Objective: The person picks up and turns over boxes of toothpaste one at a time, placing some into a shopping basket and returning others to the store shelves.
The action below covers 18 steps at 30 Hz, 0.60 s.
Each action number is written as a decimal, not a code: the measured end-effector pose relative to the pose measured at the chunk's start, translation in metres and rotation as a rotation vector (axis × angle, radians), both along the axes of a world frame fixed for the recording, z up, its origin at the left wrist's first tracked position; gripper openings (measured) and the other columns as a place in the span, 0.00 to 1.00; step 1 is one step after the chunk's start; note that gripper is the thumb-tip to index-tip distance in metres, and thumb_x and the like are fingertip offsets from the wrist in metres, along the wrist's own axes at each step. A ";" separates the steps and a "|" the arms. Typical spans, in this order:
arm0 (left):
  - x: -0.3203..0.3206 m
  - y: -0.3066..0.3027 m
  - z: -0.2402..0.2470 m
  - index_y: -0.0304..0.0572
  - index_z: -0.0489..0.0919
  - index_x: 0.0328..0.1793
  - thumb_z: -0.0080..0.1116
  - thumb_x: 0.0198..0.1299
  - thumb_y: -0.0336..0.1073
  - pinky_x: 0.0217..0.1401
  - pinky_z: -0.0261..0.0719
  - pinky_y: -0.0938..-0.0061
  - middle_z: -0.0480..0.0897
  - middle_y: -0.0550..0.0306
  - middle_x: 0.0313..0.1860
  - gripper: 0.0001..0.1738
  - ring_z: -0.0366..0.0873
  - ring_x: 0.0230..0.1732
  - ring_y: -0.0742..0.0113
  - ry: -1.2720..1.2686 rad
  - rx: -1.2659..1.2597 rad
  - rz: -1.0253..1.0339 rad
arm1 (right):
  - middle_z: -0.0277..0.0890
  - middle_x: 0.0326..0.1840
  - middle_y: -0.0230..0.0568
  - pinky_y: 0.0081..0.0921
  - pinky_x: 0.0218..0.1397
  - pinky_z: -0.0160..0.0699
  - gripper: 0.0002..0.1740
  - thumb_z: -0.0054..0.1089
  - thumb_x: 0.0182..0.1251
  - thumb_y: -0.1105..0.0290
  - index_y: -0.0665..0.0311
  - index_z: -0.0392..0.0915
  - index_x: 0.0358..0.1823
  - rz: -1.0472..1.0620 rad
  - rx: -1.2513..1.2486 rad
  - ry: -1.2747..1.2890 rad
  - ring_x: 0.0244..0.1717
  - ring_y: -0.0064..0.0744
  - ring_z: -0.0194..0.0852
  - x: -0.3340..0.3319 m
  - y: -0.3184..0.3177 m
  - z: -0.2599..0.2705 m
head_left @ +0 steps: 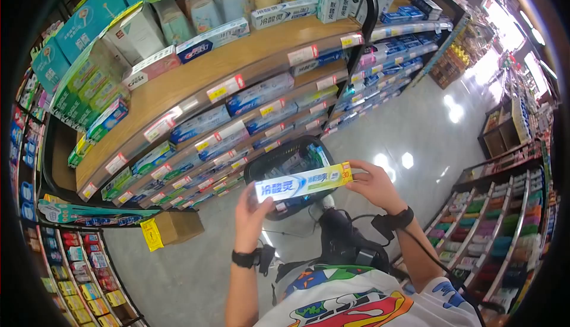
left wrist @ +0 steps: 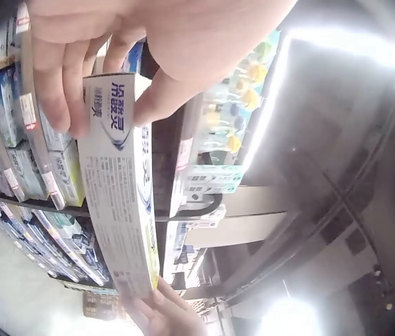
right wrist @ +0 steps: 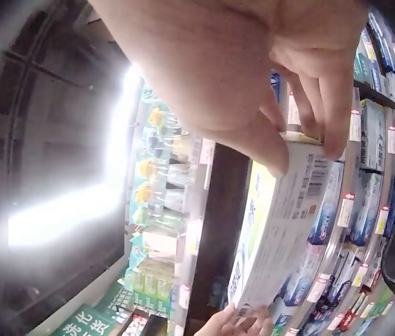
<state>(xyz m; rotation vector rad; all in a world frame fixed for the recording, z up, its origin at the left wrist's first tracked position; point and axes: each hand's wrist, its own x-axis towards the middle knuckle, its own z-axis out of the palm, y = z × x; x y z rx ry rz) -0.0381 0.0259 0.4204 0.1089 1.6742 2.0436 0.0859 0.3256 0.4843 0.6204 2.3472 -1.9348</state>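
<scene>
My cameras put me in a shop, because price tags (head_left: 225, 88) run along the front edges of a tiered shelf (head_left: 261, 46) lined with toothpaste boxes (head_left: 212, 40), a black shopping basket (head_left: 254, 165) sits below, and more rows of goods (head_left: 504, 226) stand opposite.

The head camera looks forward and down, the box (head_left: 304, 183) in mid-frame — both wrist cameras sit close, facing lengthwise along it past fingers (left wrist: 52, 91) at the top; all three share the shelves (head_left: 255, 49).
</scene>
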 end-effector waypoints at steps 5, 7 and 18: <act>-0.040 0.138 -0.062 0.32 0.66 0.71 0.62 0.68 0.26 0.52 0.86 0.70 0.83 0.48 0.51 0.27 0.85 0.45 0.63 -0.010 -0.049 0.147 | 0.78 0.67 0.48 0.28 0.64 0.81 0.34 0.65 0.66 0.80 0.72 0.67 0.74 -0.052 -0.040 -0.012 0.64 0.35 0.81 -0.065 0.122 -0.061; -0.046 0.185 -0.078 0.32 0.65 0.71 0.61 0.69 0.26 0.50 0.86 0.70 0.83 0.49 0.50 0.27 0.84 0.45 0.63 -0.073 -0.028 0.231 | 0.78 0.67 0.49 0.27 0.63 0.80 0.34 0.65 0.66 0.79 0.72 0.67 0.74 -0.045 -0.035 -0.002 0.64 0.35 0.81 -0.084 0.163 -0.089; -0.120 0.312 -0.182 0.31 0.67 0.73 0.58 0.67 0.22 0.58 0.87 0.65 0.78 0.48 0.62 0.28 0.83 0.56 0.58 -0.086 -0.084 0.380 | 0.66 0.76 0.49 0.36 0.74 0.73 0.36 0.60 0.70 0.76 0.64 0.60 0.79 -0.019 0.023 0.144 0.75 0.42 0.68 -0.197 0.262 -0.218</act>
